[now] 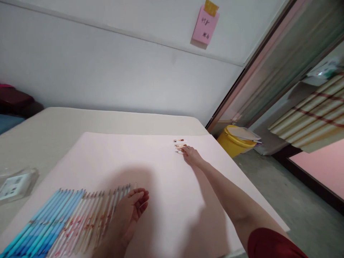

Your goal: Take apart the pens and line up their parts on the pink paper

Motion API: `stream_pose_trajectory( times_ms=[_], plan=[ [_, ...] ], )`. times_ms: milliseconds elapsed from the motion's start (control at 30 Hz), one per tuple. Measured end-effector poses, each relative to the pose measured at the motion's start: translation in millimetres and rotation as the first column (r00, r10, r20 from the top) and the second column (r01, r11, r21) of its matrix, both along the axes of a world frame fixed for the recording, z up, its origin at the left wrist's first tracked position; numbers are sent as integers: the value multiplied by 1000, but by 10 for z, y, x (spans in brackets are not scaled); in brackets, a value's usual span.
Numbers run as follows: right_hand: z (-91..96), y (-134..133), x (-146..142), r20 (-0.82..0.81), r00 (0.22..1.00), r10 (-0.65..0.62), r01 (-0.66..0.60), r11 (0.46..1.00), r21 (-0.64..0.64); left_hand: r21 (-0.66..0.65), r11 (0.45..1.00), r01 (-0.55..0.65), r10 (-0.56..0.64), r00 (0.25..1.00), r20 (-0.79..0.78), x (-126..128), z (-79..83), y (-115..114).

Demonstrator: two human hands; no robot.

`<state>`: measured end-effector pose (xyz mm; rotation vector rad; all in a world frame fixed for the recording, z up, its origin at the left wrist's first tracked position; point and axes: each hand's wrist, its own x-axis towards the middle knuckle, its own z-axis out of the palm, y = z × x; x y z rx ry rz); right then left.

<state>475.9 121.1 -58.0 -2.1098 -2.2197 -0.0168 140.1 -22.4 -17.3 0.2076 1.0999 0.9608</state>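
Toward the near left corner of the tabletop (120, 122), on a pink sheet (113, 154), lie blue pens (51, 218) and, right beside them, pale printed pens (86, 218); both groups overlap too closely for a sure count. The left hand (131, 209) is over the right end of this row, its grip loosely half curled, with nothing seen in it. Near the sheet's far right corner are three thin pieces (180, 140) with dark tips, one above another. The right hand (192, 155) reaches the lower two, fingers close together; whether its grip pinches one, I cannot tell. A broad stretch of sheet separates the two hands. Beyond the sheet's far edge runs a strip of tabletop, then a wall (107, 71); past the right edge are floor (258, 179) and one yellow bucket (228, 143). One clear packet (33, 179) sits by the left edge, its label (14, 186) too small to read. One pink note (205, 28), taped to the wall, bears handwriting: seemingly "45g", with unclear characters below.
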Motion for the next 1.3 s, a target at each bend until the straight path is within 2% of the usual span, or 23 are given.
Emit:
stream_pose_trajectory(
  times_ms=[400,733,867,1000,1067,1167,1300],
  plan=[
    [112,21,-88,45,998,41,-42,999,11,-8,1000,-11,11,1000,-1,-21,1,-11],
    [137,-35,-99,-13,1000,-6,6,997,77,4,1000,-6,6,1000,0,-24,61,-3],
    [202,-354,-101,-45,998,-39,44,992,121,13,1000,-22,22,1000,20,-72,83,8],
    [245,-959,-323,-58,998,-15,22,992,122,29,998,-58,57,997,45,-141,130,22],
    [276,-1273,-526,-94,994,48,-38,994,101,40,997,-73,71,996,61,-177,158,25],
    [413,-1635,-875,-157,978,139,-143,990,-14,62,994,-92,87,993,79,-243,191,29],
    [762,-1856,-1350,-130,981,147,-172,964,-204,87,988,-131,121,986,117,-386,206,67]
  ],
)
